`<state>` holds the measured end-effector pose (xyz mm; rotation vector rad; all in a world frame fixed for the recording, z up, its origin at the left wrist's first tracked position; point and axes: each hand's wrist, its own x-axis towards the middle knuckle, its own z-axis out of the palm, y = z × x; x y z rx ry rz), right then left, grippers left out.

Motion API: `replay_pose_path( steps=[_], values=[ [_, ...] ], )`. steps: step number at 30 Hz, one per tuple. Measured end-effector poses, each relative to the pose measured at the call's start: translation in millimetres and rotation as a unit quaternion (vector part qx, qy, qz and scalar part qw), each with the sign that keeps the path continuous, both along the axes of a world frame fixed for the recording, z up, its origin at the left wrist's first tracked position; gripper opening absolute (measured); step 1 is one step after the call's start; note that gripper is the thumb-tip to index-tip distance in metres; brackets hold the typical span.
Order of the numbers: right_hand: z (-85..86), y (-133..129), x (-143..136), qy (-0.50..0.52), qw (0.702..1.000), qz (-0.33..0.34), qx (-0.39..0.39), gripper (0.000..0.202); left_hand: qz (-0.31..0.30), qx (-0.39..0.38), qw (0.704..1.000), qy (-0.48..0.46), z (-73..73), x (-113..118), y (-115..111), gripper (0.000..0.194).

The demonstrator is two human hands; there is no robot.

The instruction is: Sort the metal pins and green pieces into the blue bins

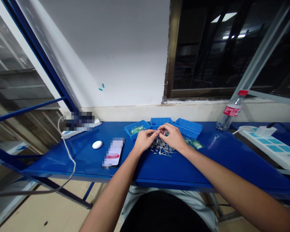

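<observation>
Left hand [145, 140] and right hand [172, 136] together, fingertips meeting over the far part of the metal-parts pile [163, 149]; can't tell what's pinched, fingers hide it. Pile's loose on the blue table [159, 172]. Relative to pile: blue trays [189, 129] behind, green pieces [195, 144] just right, phone [114, 152] left, white oval object [97, 144] farther left, bottle [232, 111] well off right.

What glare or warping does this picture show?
Head view: lights glow in the dark window; glare marks the table near the bottle; pixel blocks cover part of the phone; the right power strip looks stretched; details between left hand and right hand are too small to tell.
</observation>
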<state>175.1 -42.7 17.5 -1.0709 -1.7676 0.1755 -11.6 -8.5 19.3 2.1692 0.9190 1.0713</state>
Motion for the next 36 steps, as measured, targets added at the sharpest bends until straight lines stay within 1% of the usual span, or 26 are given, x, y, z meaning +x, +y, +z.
replay_pose_path(
  steps=[2,4,7,9,13,16,18,20,22,26,30,33,36],
  values=[
    [1.5,-1.4,0.5,-0.010,1.000,0.010,0.001,0.013,-0.011,-0.007,1.000,-0.004,-0.5,-0.6,0.9,0.036],
    [1.6,-1.4,1.4,-0.007,1.000,0.022,-0.001,0.011,-0.001,-0.008,1.000,-0.015,-1.2,-1.0,2.8,0.033],
    [-0.8,1.3,2.5,0.052,0.998,0.026,-0.037,0.011,0.027,-0.011,0.999,-0.028,-2.5,-0.8,5.3,0.026],
    [-3.8,4.2,2.9,0.099,0.992,0.032,-0.071,0.013,0.033,-0.018,0.999,-0.032,-3.4,-0.1,6.0,0.022],
    [-9.7,9.1,3.7,0.124,0.986,0.056,-0.101,0.017,0.038,-0.038,0.997,-0.058,-5.7,1.9,6.2,0.018],
    [-11.6,10.2,3.9,0.131,0.983,0.073,-0.103,0.019,0.022,-0.056,0.994,-0.086,-7.9,3.4,7.2,0.021],
    [-11.6,10.0,4.0,0.132,0.982,0.088,-0.099,0.019,0.004,-0.070,0.992,-0.106,-8.7,4.3,7.6,0.028],
    [-11.0,9.6,4.4,0.122,0.983,0.096,-0.093,0.019,-0.012,-0.085,0.988,-0.126,-8.5,4.7,7.2,0.038],
    [-9.8,8.9,5.0,0.099,0.988,0.090,-0.080,0.018,-0.023,-0.099,0.985,-0.140,-7.6,4.6,6.2,0.044],
    [-4.4,4.4,5.7,0.025,0.997,0.065,-0.030,0.014,-0.034,-0.105,0.983,-0.143,-5.9,4.0,4.3,0.044],
    [2.1,-1.0,5.4,-0.037,0.998,0.057,0.001,0.014,-0.045,-0.095,0.985,-0.135,-7.0,3.1,5.0,0.043],
    [3.5,1.4,8.6,-0.063,0.997,0.036,0.024,0.017,-0.031,-0.072,0.988,-0.130,-8.1,1.5,6.4,0.039],
    [2.8,11.3,18.5,-0.073,0.996,-0.006,0.049,0.019,0.013,-0.050,0.990,-0.130,-7.8,-0.5,7.9,0.032]
  ],
)
